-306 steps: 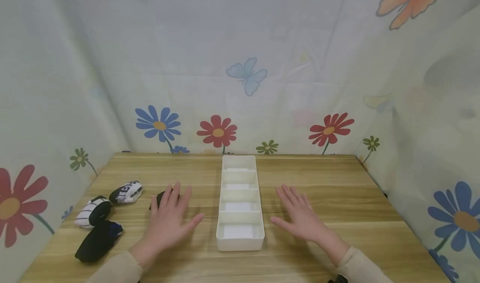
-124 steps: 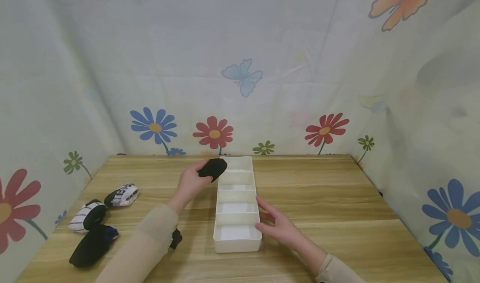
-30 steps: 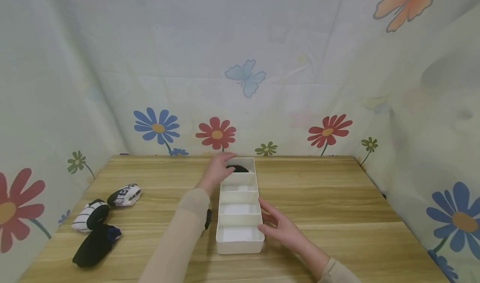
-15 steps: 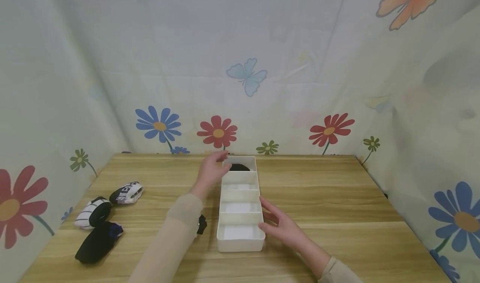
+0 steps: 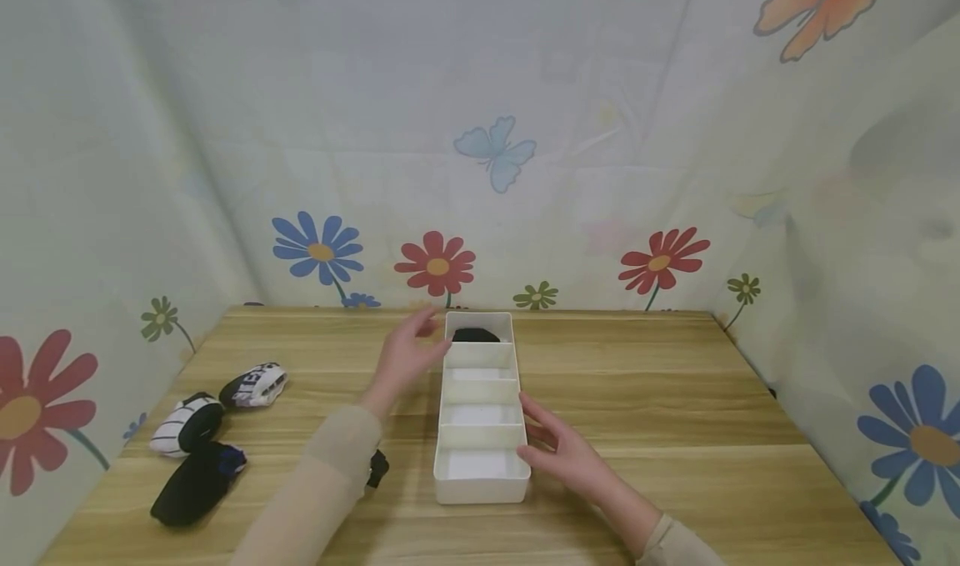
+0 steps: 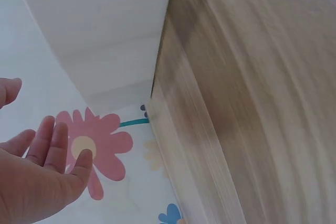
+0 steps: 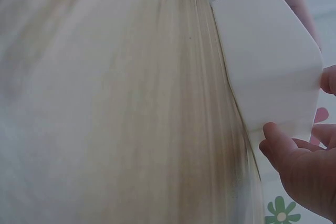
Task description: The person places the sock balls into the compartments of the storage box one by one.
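Note:
A rolled black sock [image 5: 476,335] lies in the far compartment of the long white divider box [image 5: 482,490]. My left hand [image 5: 405,356] hovers just left of that compartment, holding nothing; its fingers are loosely bent, as the left wrist view of the hand [image 6: 44,179] also shows. Against the box's right side, my right hand [image 5: 566,453] rests its fingertips and thumb. In the right wrist view the fingers [image 7: 281,142] touch the outer side wall. Left on the table lie three more rolled socks: a white one with dark lettering [image 5: 258,385], a striped one [image 5: 174,429] and a black-and-blue one [image 5: 195,487].
The wooden table [image 5: 637,391] carries the box in its middle. Behind and at both sides hangs a pale curtain [image 5: 375,91] printed with flowers and butterflies. A small black device [image 5: 377,468] sits at my left wrist.
The black sock was carried from the table's left side into the box's far compartment and let go. My left hand has since drawn back leftward; the right hand stays at the box.

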The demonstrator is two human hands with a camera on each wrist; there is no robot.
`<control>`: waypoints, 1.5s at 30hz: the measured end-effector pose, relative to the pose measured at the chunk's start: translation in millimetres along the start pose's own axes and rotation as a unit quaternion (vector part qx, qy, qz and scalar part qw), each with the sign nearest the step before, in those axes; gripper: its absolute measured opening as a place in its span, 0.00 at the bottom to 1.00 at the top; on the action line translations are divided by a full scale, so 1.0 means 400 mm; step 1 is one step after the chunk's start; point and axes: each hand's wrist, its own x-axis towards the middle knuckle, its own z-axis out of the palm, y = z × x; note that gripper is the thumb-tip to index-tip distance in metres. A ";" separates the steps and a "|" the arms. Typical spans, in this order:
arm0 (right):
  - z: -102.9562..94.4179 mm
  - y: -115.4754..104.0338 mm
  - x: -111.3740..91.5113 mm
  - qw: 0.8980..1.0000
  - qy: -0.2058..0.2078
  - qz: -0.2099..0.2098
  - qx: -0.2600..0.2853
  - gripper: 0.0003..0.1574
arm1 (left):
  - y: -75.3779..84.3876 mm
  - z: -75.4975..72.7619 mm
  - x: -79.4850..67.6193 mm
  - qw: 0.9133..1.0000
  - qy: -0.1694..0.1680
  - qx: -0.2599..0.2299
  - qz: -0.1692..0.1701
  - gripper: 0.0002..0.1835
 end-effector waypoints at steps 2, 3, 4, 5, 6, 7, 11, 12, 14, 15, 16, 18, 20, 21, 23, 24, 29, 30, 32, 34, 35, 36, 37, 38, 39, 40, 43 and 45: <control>0.000 0.000 0.000 1.000 0.000 0.000 0.000 0.47 | -0.001 -0.006 -0.009 1.000 -0.003 0.002 0.003 0.34; 0.000 0.000 0.000 1.000 0.000 0.000 0.000 0.47 | -0.001 -0.009 -0.014 1.000 -0.006 0.005 0.006 0.34; -0.001 0.001 -0.001 1.000 0.000 -0.001 -0.001 0.47 | -0.001 -0.012 -0.019 1.000 -0.008 0.010 0.007 0.34; -0.001 0.001 0.000 1.000 0.000 -0.001 -0.001 0.47 | -0.002 -0.015 -0.024 1.000 -0.010 0.017 0.008 0.33; -0.001 0.001 0.000 1.000 0.000 -0.001 -0.002 0.47 | -0.001 -0.018 -0.030 1.000 -0.011 0.020 0.008 0.32; -0.001 0.002 0.000 1.000 0.000 -0.002 -0.002 0.47 | -0.001 -0.021 -0.035 1.000 -0.013 0.023 0.011 0.32; 0.000 0.002 0.001 1.000 -0.002 -0.003 -0.003 0.47 | 0.002 -0.033 -0.059 0.999 -0.016 0.031 0.022 0.30; 0.000 0.002 0.001 1.000 -0.002 -0.004 -0.004 0.47 | 0.003 -0.036 -0.066 0.999 -0.017 0.031 0.025 0.30; 0.000 0.001 0.001 1.000 -0.001 -0.004 -0.006 0.47 | 0.001 -0.042 -0.077 0.999 -0.018 0.035 0.034 0.30; 0.000 0.001 0.002 1.000 -0.001 -0.005 -0.007 0.47 | -0.001 -0.045 -0.083 0.998 -0.018 0.038 0.036 0.30; 0.000 0.000 0.002 1.000 0.000 -0.005 -0.008 0.47 | -0.003 -0.048 -0.088 0.998 -0.018 0.038 0.038 0.30; 0.000 0.001 0.003 1.000 -0.001 -0.007 -0.009 0.47 | -0.007 -0.054 -0.100 0.998 -0.019 0.041 0.040 0.31; 0.000 0.002 0.005 1.000 -0.001 -0.007 -0.010 0.47 | -0.014 -0.062 -0.112 0.998 -0.021 0.048 0.042 0.31; 0.000 0.003 0.005 1.000 -0.003 -0.007 -0.009 0.47 | -0.016 -0.066 -0.119 0.998 -0.022 0.052 0.039 0.31; 0.000 0.004 0.006 1.000 -0.004 -0.007 -0.010 0.47 | -0.019 -0.077 -0.131 0.997 -0.023 0.059 0.035 0.31; 0.000 0.005 0.006 1.000 -0.004 -0.006 -0.011 0.47 | -0.020 -0.083 -0.138 0.997 -0.025 0.061 0.033 0.32; 0.000 0.003 0.005 1.000 -0.002 -0.003 -0.014 0.47 | -0.021 -0.114 -0.167 0.995 -0.029 0.088 0.018 0.34; -0.001 0.002 0.004 1.000 -0.001 -0.003 -0.015 0.47 | -0.021 -0.120 -0.172 0.995 -0.030 0.091 0.016 0.34; -0.002 0.000 0.003 1.000 0.001 -0.002 -0.015 0.47 | -0.024 -0.132 -0.182 0.994 -0.030 0.100 0.013 0.34; -0.002 -0.002 0.003 1.000 0.002 0.000 -0.014 0.47 | -0.027 -0.144 -0.191 0.994 -0.030 0.103 0.015 0.34; -0.002 -0.003 0.002 1.000 0.001 0.001 -0.012 0.47 | -0.029 -0.151 -0.197 0.994 -0.029 0.105 0.016 0.34; -0.003 -0.003 0.002 1.000 0.001 0.000 -0.013 0.47 | -0.032 -0.158 -0.202 0.994 -0.028 0.108 0.018 0.34; -0.003 -0.003 0.002 1.000 0.001 0.001 -0.011 0.47 | -0.034 -0.165 -0.207 0.993 -0.026 0.112 0.019 0.35; -0.003 -0.003 0.002 1.000 0.000 0.002 -0.010 0.47 | -0.036 -0.172 -0.212 0.993 -0.025 0.112 0.020 0.35; -0.002 -0.003 0.002 1.000 0.000 0.003 -0.010 0.47 | -0.037 -0.180 -0.218 0.993 -0.023 0.112 0.021 0.35; -0.002 -0.002 0.002 1.000 0.000 0.004 -0.009 0.47 | -0.037 -0.188 -0.224 0.993 -0.022 0.113 0.023 0.35; -0.002 -0.002 0.002 1.000 0.001 0.007 -0.009 0.47 | -0.038 -0.212 -0.240 0.992 -0.020 0.121 0.031 0.35; -0.001 -0.001 0.002 1.000 0.001 0.007 -0.009 0.47 | -0.039 -0.229 -0.252 0.991 -0.018 0.127 0.037 0.36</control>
